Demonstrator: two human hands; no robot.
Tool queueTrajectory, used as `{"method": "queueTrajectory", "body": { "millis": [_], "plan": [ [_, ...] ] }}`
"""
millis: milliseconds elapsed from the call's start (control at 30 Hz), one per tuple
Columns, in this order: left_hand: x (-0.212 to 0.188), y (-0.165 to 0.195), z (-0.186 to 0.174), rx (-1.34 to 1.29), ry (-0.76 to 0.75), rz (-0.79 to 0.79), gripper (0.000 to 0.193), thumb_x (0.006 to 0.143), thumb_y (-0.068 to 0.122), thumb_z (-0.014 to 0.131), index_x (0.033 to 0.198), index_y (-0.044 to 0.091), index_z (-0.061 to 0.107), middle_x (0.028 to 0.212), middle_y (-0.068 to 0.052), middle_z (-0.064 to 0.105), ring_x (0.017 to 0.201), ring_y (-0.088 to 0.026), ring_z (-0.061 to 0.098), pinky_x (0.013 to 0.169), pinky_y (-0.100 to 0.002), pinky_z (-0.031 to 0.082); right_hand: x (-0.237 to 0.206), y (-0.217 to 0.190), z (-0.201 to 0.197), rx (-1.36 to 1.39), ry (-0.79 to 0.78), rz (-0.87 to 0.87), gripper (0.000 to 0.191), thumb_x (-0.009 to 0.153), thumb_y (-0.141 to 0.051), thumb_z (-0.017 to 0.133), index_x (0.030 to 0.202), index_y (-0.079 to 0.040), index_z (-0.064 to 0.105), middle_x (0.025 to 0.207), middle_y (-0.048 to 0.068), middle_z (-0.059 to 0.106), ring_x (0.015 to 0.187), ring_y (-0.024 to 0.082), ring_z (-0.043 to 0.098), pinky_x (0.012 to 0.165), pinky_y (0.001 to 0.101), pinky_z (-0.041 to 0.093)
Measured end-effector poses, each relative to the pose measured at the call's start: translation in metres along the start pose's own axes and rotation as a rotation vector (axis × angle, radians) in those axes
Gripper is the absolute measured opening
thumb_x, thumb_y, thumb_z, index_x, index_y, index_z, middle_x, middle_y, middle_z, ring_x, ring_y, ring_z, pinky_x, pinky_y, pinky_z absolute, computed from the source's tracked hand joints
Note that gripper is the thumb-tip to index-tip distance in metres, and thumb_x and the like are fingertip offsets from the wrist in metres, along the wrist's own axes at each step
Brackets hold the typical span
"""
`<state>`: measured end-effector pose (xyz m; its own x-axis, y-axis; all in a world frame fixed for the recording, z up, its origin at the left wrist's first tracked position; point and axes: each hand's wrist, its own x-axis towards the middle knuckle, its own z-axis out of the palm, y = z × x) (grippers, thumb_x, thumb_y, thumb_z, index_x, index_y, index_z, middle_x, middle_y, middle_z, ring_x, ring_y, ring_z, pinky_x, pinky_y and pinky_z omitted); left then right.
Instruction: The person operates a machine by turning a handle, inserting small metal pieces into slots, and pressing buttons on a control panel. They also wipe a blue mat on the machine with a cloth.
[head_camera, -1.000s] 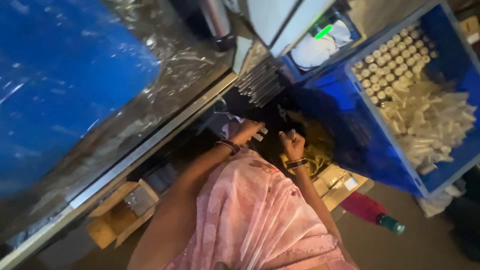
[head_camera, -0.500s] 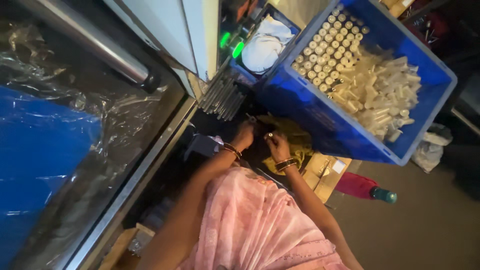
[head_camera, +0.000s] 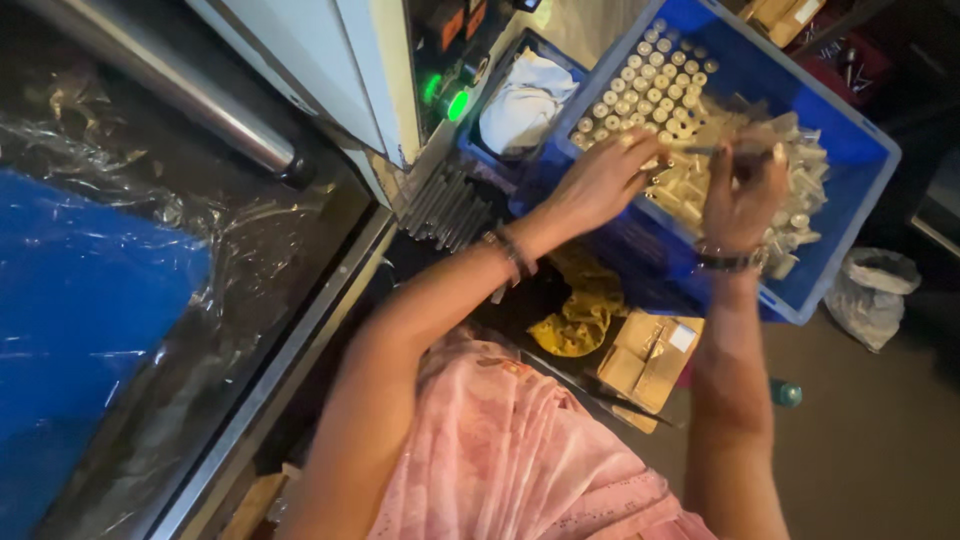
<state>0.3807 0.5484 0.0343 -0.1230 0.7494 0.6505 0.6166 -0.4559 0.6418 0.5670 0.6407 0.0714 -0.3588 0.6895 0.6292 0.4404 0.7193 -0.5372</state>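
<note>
From the head camera, both hands reach into a blue plastic crate (head_camera: 850, 215) of small cream cylindrical parts (head_camera: 790, 215). The left hand (head_camera: 600, 180) lies loosely curled on the heap, fingertips touching parts; whether it grips one, I cannot tell. The right hand (head_camera: 742, 192), just beside it, pinches a thin dark rod (head_camera: 718, 150). Beyond the left hand, parts stand upright in rows (head_camera: 640, 85); a green light (head_camera: 457, 104) glows farther left.

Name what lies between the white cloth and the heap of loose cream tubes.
In the head view, rows of upright cream tubes stand between the white cloth and the loose heap.
</note>
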Motion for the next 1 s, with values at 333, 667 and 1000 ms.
{"method": "queueTrajectory", "body": {
  "millis": [333, 667, 1000],
  "plan": [
    [0.02, -0.063, 0.036, -0.07, -0.039, -0.163, 0.026, 0.083, -0.006, 0.061, 0.102, 0.011, 0.067, 0.105, -0.012, 0.068, 0.102, -0.037, 0.066, 0.086, -0.044, 0.053, 0.031, 0.048, 0.038, 0.073, -0.314, 0.308, 0.013, 0.098, -0.01, 0.073, 0.104, -0.003, 0.064, 0.09, 0.009, 0.074, 0.081, 0.018, 0.073, 0.076, 0.0322, 0.058],
    [0.027, -0.051, 0.029, -0.041, -0.053, -0.215, 0.021, 0.091, 0.004, 0.064, 0.11, 0.012, 0.064, 0.097, -0.009, 0.07, 0.092, -0.031, 0.07, 0.08, -0.041, 0.054, 0.029, 0.059, 0.042, -0.17, -0.33, -0.043, 0.011, 0.094, -0.009, 0.082, 0.092, -0.004, 0.072, 0.086, 0.012, 0.074, 0.076, 0.021, 0.073, 0.072, 0.0327, 0.057],
    [-0.102, -0.059, -0.004, 0.01, 0.104, -0.07, 0.04, 0.089, -0.004, 0.065, 0.124, 0.016, 0.061, 0.141, -0.014, 0.055, 0.133, -0.033, 0.054, 0.108, -0.041, 0.051, -0.097, -0.023, 0.056, -0.004, -0.064, -0.247, 0.009, 0.096, -0.005, 0.076, 0.095, -0.007, 0.067, 0.085, 0.006, 0.071, 0.076, 0.022, 0.068, 0.077, 0.0408, 0.053]
  ]
}}
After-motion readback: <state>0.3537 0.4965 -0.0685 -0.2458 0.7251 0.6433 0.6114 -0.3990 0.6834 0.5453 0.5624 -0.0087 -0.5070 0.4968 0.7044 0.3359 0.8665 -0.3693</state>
